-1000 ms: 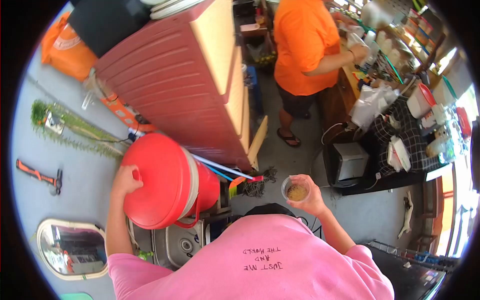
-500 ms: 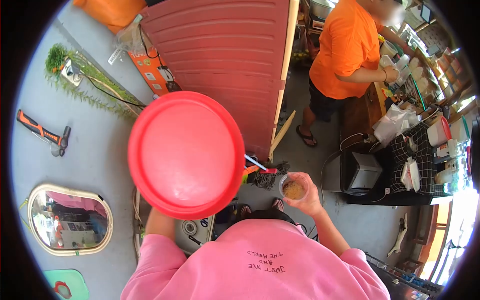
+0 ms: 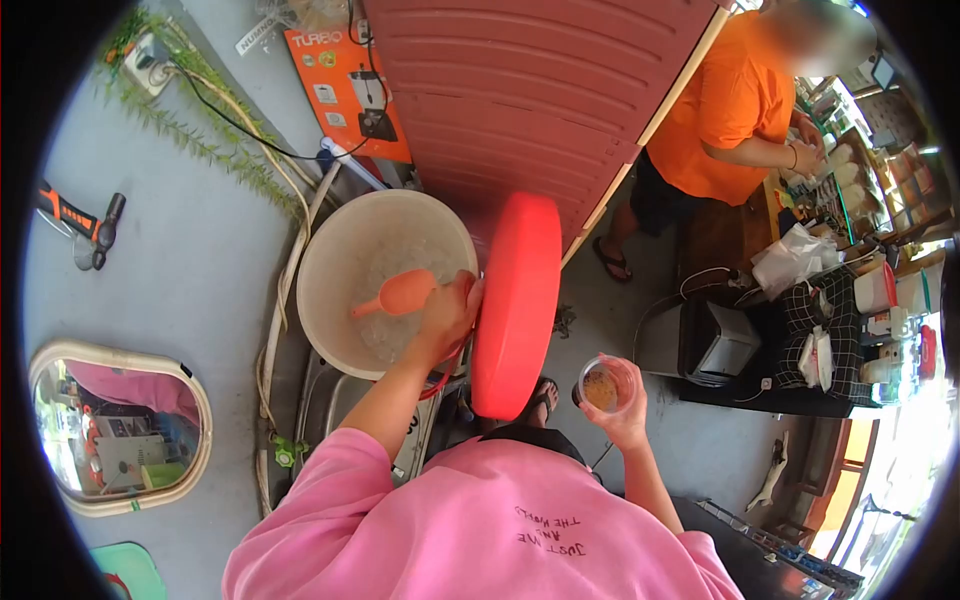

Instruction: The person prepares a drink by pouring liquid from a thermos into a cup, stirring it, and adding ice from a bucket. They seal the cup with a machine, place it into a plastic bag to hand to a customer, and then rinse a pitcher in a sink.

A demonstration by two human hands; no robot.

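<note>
**Round red plastic lid [image 3: 517, 310] tipped upright, ice exposed**

From my remote seat, I judge the step in hand to be handling the lid at the opened round container with a pale inner wall [image 3: 322, 260]. The lid stands nearly on edge beside the rim, towards my right. My left hand [image 3: 447, 318] meets its near side; the fingertips are partly hidden, so I cannot tell how firmly they close. Inside the container, an orange-red plastic scoop [image 3: 408, 292] lies on the clear ice [image 3: 400, 255], close to my left wrist.

My right hand [image 3: 628, 410] has its fingers wrapped around a clear plastic cup [image 3: 604, 384] with brownish contents, well apart from the container. As I judge it, the next move calls for a steady lid, clear of the scoop, and a level cup. A co-worker in an orange shirt [image 3: 735, 110] works apart at the cluttered surface.
</note>
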